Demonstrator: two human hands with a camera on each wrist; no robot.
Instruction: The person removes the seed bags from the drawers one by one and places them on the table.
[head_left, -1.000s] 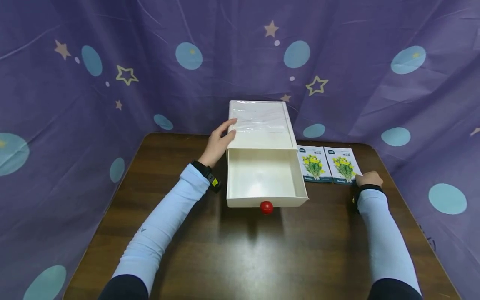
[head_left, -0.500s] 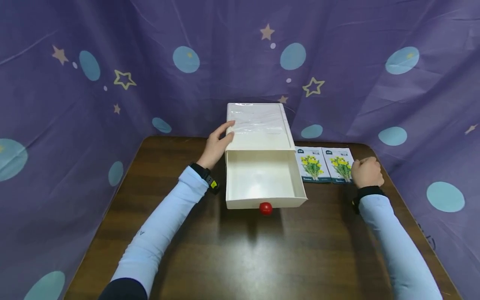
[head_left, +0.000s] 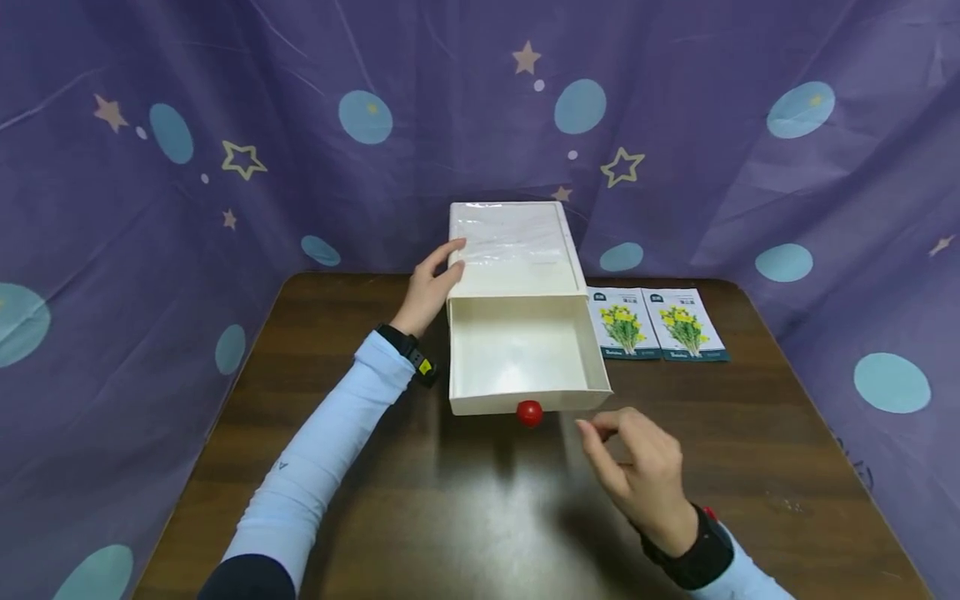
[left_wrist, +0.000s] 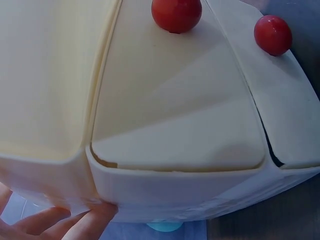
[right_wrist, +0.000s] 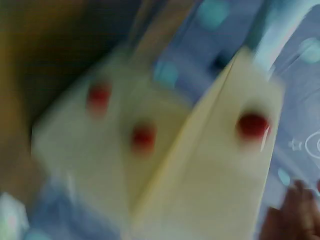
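Note:
A white drawer cabinet [head_left: 510, 279] with clear film on its top stands at the back of the table. Its top drawer [head_left: 487, 403] is pulled out, bare inside, with a red round knob [head_left: 529, 413] on the front. My left hand [head_left: 427, 287] rests its fingertips on the cabinet's upper left edge. Right of the drawer front, my right hand [head_left: 645, 467] hovers over the table, thumb and forefinger bent towards each other with a gap and nothing between them. Two lower drawers in the left wrist view carry red knobs [left_wrist: 176, 14]. The right wrist view is blurred.
Two white packets [head_left: 621, 323] printed with yellow flowers lie side by side at the cabinet's right. Behind the brown wooden table [head_left: 480, 533] hangs a purple curtain [head_left: 465, 100] with stars and blue dots.
My right hand has risen from beside the right packet and moved left and towards me, near the drawer front. The left hand stays at the cabinet edge; the drawer and packets keep their places.

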